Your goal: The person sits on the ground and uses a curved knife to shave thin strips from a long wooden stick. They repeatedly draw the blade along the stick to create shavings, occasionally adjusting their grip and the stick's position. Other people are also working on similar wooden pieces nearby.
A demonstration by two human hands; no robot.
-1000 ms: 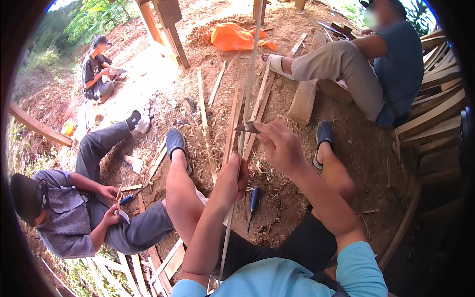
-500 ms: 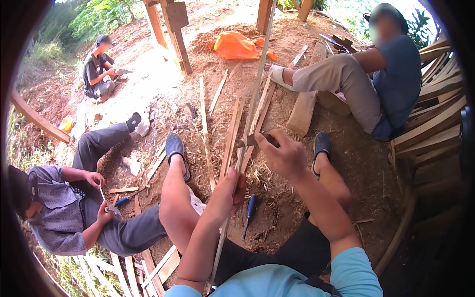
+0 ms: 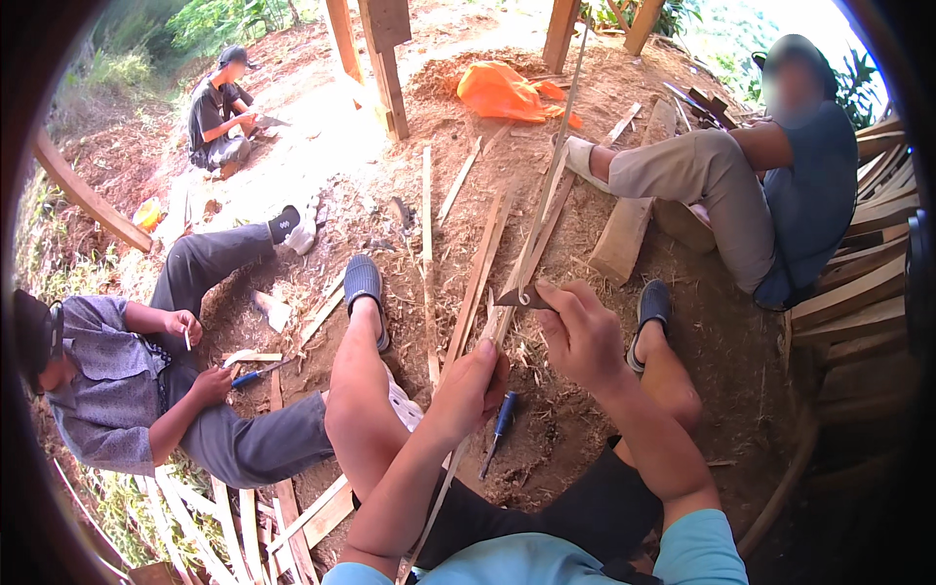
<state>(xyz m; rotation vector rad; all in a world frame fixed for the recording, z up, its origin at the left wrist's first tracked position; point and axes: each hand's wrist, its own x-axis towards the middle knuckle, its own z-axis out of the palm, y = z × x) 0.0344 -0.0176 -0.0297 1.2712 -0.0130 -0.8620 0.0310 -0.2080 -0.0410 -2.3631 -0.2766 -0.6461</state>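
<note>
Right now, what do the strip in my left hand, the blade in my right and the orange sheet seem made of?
The strip: bamboo or wood, apparently unpainted, from its pale colour and the curl lifting off it. The blade: probably steel, dark and dull, by its thin, pointed shape. The orange sheet: likely plastic, though possibly cloth, crumpled in thin folds; gloss unclear.

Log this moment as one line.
left hand: gripping strip | right hand: holding blade across strip | pale curl: at blade | blue-handled tool: on ground
</note>
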